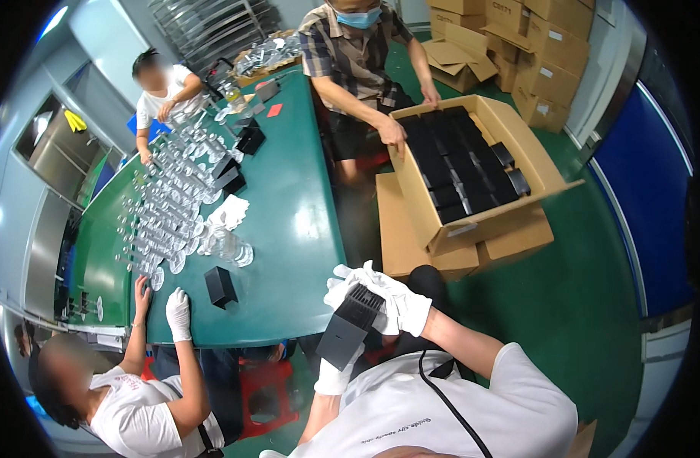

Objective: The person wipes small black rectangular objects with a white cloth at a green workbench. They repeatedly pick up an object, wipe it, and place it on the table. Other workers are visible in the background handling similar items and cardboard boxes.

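Observation:
A small black box point(342, 340) is tilted in front of me, just off the table's near right corner. A ridged black piece point(360, 304) shows at its upper end; whether it is an insert or a stack of thin parts I cannot tell. My white-gloved left hand point(337, 374) is closed round the lower end, partly hidden behind the box. My right hand point(395, 301), also in a white glove, curls against the ridged end, and white glove fabric bunches beside it. Nearest on the table stands another black box point(221, 288).
Rows of clear glassware point(163, 198) cover the green table's point(289, 252) left side, near a clear jar point(231, 248). A person holds a carton point(510, 126) packed with black boxes on other cartons at the right. Two more people sit along the left. Cartons point(548, 53) are stacked behind.

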Available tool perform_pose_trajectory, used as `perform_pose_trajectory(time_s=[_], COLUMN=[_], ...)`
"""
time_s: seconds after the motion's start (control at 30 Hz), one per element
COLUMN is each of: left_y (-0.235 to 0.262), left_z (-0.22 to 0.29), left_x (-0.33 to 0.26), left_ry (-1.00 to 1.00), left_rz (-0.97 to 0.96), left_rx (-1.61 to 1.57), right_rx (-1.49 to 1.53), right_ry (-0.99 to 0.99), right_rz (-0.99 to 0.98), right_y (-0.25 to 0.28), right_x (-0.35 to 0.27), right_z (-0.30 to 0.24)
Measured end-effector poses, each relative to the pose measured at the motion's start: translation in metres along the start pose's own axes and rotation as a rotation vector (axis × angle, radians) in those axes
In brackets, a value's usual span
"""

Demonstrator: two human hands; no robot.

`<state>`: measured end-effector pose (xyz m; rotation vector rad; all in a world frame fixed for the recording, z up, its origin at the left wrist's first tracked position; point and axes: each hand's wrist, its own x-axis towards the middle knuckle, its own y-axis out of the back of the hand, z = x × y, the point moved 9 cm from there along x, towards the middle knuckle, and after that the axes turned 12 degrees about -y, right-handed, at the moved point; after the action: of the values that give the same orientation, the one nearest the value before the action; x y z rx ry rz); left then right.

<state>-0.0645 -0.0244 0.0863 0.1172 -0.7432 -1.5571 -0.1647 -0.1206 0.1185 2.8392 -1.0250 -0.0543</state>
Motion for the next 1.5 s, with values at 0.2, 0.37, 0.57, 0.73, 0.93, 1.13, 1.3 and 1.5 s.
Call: perform_pose_trajectory(time_s=[0.2, 0.37, 0.57, 0.73, 0.93, 1.13, 1.3, 1.5], left_y=[-0.024, 0.043, 0.075, 0.078, 0.071, 0.099, 0.087, 0.028], left_z=[-0.025, -0.024, -0.06, -0.073, -0.113, -0.101, -0.053, -0.028], left_x=[0.002, 0.025, 0.008, 0.001, -0.017, -0.032, -0.041, -0.021], left_ry=[0.394, 0.264, 0.122, 0.306, 0.399, 0.713, 0.671, 0.44], left_rz=[0.357, 0.453, 0.521, 0.388, 0.419, 0.798, 0.966, 1.027], left_rx=[-1.415, -0.437, 0.592, 0.482, -0.346, -0.727, -0.737, -0.98], right_rx=[-0.462, -0.616, -0.243, 0.611, 0.944, 0.663, 0.676, 0.109], right_ry=[0.168, -0.004, -0.201, -0.541, -0.725, -0.648, -0.132, 0.035], right_rz=[0.204, 0.087, -0.158, -0.022, 0.062, 0.083, 0.409, 0.481], right_y=[-0.048, -0.095, -0.081, -0.062, -0.062, -0.034, -0.01, -0.075], right_x=[-0.013, -0.019, -0.027, -0.035, -0.033, -0.018, 0.037, 0.054], right_z=[0.03, 0.1, 0.094, 0.162, 0.095, 0.076, -0.039, -0.012])
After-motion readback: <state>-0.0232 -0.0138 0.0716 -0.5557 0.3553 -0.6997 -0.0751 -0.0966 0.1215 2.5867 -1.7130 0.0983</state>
